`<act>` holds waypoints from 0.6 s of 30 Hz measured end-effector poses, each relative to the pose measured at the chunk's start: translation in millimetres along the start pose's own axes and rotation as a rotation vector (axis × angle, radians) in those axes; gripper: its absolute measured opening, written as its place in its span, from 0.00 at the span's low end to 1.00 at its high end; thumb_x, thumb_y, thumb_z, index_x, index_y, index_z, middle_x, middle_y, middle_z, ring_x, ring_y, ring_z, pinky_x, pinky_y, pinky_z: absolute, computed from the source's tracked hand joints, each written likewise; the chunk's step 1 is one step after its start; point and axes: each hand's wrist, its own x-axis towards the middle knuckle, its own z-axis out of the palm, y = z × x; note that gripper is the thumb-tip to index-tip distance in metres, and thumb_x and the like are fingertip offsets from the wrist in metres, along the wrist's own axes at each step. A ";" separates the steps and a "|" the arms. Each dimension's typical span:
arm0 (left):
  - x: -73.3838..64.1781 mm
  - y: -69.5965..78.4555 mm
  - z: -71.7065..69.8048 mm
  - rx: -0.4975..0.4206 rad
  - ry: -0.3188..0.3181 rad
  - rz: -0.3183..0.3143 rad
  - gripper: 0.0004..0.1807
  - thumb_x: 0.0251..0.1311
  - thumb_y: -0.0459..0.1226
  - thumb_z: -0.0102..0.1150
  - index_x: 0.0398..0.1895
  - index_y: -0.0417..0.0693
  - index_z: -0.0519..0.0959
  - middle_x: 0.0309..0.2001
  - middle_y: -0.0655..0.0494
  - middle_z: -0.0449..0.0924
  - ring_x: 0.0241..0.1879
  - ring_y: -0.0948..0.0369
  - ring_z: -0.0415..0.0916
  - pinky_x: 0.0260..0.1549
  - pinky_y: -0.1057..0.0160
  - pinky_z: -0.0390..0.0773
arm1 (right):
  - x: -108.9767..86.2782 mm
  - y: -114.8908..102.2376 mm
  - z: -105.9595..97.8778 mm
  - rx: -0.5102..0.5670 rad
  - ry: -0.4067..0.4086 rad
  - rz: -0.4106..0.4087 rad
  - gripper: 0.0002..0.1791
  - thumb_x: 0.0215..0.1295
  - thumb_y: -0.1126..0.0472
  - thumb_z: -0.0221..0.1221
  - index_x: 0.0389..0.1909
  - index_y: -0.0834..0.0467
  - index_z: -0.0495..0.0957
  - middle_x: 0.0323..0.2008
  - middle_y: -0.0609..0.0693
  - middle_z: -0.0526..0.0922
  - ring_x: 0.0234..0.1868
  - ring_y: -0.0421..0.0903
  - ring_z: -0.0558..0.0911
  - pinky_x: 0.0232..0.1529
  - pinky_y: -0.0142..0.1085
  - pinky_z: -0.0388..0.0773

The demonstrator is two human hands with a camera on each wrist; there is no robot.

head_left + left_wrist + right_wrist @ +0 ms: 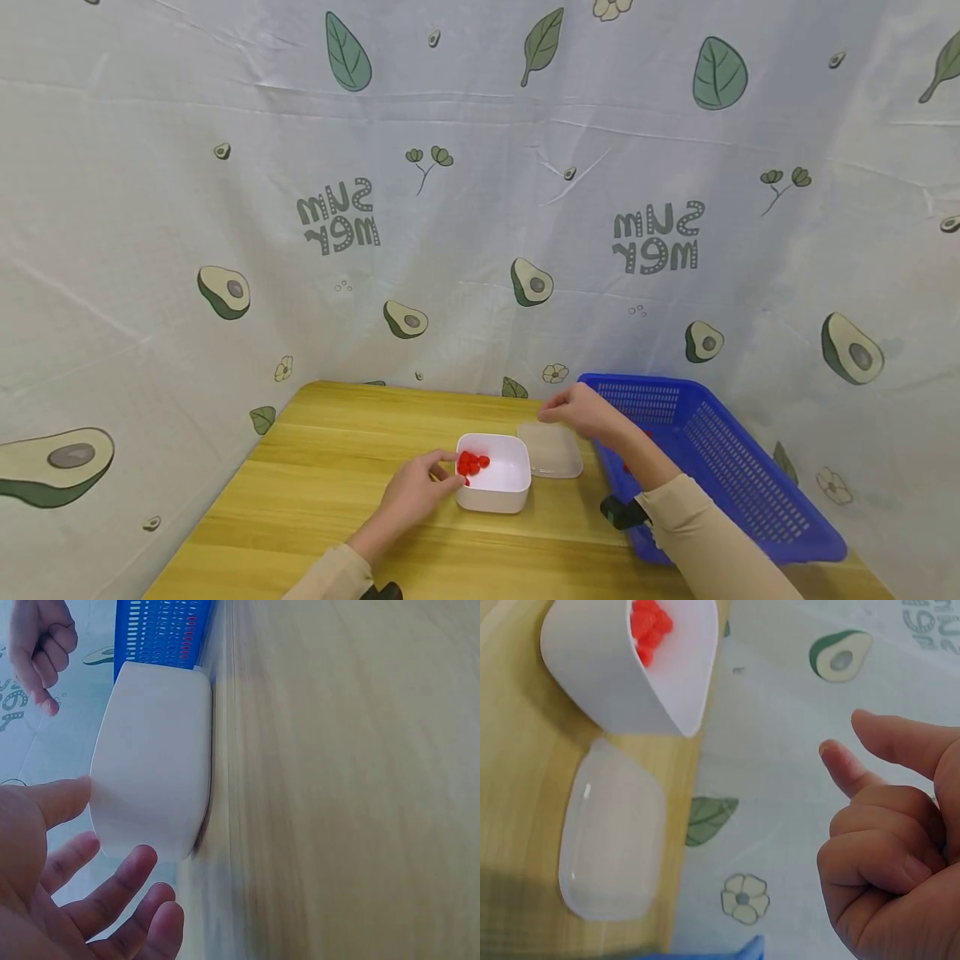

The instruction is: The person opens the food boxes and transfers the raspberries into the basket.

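A white square container (495, 498) stands on the wooden table with several small red pieces (468, 462) gathered at its left inside. My left hand (420, 492) is at the container's left side. In the left wrist view its thumb tip touches the rim, and its other fingers spread loosely along the wall. My right hand (585, 410) is raised above a translucent lid (551, 454), which lies right of the container. In the right wrist view the right thumb and index finger (844, 765) stand apart with nothing between them, the other fingers folded toward the palm.
A blue plastic basket (757, 475) with slotted walls takes up the table's right side, under my right forearm. A few red bits show inside it. The wooden table (322, 467) meets a printed cloth curtain (465, 225) at the back and left.
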 end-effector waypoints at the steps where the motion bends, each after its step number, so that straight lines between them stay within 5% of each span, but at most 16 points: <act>1: -0.1 -0.4 0.1 0.000 -0.002 0.002 0.22 0.61 0.47 0.68 0.56 0.52 0.82 0.35 0.58 0.81 0.34 0.59 0.73 0.31 0.59 0.72 | 0.7 -1.9 4.2 0.016 -0.012 0.005 0.14 0.65 0.55 0.65 0.46 0.60 0.87 0.31 0.49 0.82 0.16 0.39 0.59 0.19 0.32 0.61; 13: 0.7 -1.6 -0.3 0.003 -0.005 0.014 0.21 0.60 0.47 0.68 0.55 0.52 0.82 0.35 0.58 0.81 0.33 0.59 0.73 0.30 0.59 0.71 | 14.1 -10.7 51.0 0.089 -0.088 0.001 0.09 0.64 0.58 0.67 0.42 0.57 0.87 0.17 0.45 0.66 0.12 0.40 0.54 0.15 0.30 0.54; 18: 0.9 -0.9 -1.7 0.004 -0.012 0.014 0.21 0.60 0.48 0.69 0.55 0.53 0.82 0.35 0.58 0.81 0.33 0.59 0.73 0.30 0.59 0.71 | 18.3 -11.5 64.5 0.078 -0.119 -0.029 0.08 0.63 0.59 0.68 0.41 0.57 0.88 0.18 0.46 0.70 0.12 0.40 0.55 0.15 0.30 0.55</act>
